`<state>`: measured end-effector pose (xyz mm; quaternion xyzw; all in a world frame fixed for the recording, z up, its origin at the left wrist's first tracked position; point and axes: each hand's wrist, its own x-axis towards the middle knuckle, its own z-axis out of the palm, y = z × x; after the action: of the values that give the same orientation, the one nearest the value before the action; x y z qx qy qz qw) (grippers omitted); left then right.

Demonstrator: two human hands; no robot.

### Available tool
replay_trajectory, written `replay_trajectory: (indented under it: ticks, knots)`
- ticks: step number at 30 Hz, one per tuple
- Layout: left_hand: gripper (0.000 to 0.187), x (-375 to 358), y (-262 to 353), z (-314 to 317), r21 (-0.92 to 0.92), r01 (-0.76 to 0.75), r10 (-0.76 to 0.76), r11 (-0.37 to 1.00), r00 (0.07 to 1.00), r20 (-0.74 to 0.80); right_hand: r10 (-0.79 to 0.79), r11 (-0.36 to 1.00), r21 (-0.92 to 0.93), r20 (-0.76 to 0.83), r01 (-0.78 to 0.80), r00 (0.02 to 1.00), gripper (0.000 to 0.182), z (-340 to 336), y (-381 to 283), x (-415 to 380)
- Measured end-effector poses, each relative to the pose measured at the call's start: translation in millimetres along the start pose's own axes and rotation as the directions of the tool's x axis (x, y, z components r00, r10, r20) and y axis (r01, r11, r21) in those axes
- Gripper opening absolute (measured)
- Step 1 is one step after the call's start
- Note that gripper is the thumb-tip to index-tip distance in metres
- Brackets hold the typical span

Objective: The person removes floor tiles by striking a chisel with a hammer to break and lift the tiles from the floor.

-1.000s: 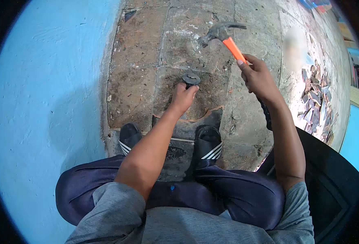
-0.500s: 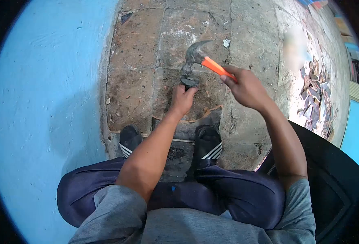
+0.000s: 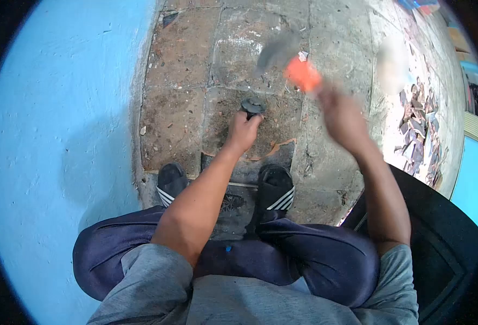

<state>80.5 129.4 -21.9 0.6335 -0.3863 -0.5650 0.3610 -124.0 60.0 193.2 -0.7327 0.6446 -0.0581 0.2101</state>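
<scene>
My left hand (image 3: 244, 131) is closed around a dark tool with a round, flat top (image 3: 253, 105), held over the dirty floor tiles between and beyond my feet. Its lower part is hidden by my hand and the viewing angle. My right hand (image 3: 343, 119) grips the orange handle of a claw hammer (image 3: 303, 73). The hammer is smeared by motion, its grey head raised up and to the right of the dark tool, apart from it.
A blue wall (image 3: 60, 108) runs along the left. At right lies a heap of dark broken pieces (image 3: 420, 130), with a black panel (image 3: 428, 233) nearer to me. My sandalled feet (image 3: 276, 187) stand on the tiles.
The hammer has lifted off the dark tool and moved up and to the right with my right hand. My left hand holds the tool in about the same place.
</scene>
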Motion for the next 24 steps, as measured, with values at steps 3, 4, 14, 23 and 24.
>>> replay_trajectory:
  ticks: [3, 4, 14, 23, 24]
  knots:
    - [0.027, -1, 11, 1, -0.054, -0.016, 0.019, 0.998, 0.998, 0.056, -0.007, 0.988, 0.153, 0.270, -0.036, 0.963, 0.035, 14, 6, 6]
    - [0.026, 4, 8, 0, -0.057, -0.019, 0.022, 0.998, 0.998, 0.059, -0.022, 0.984, 0.175, 0.257, -0.024, 0.966, 0.036, 16, 13, 12]
    - [0.013, 5, 39, -40, -0.214, 0.122, -0.112, 0.969, 0.992, 0.060, 0.144, 0.897, 0.404, 0.113, -0.178, 0.983, 0.043, 16, 30, 21]
    - [0.012, 6, 36, -45, -0.270, 0.106, -0.110, 0.957, 0.994, 0.001, 0.156, 0.888, 0.412, 0.153, -0.207, 0.976, 0.043, 12, 29, 23]
    - [0.012, 5, 39, -42, -0.299, 0.112, -0.119, 0.948, 0.993, -0.005, 0.155, 0.891, 0.404, 0.158, -0.207, 0.975, 0.044, 11, 28, 22]
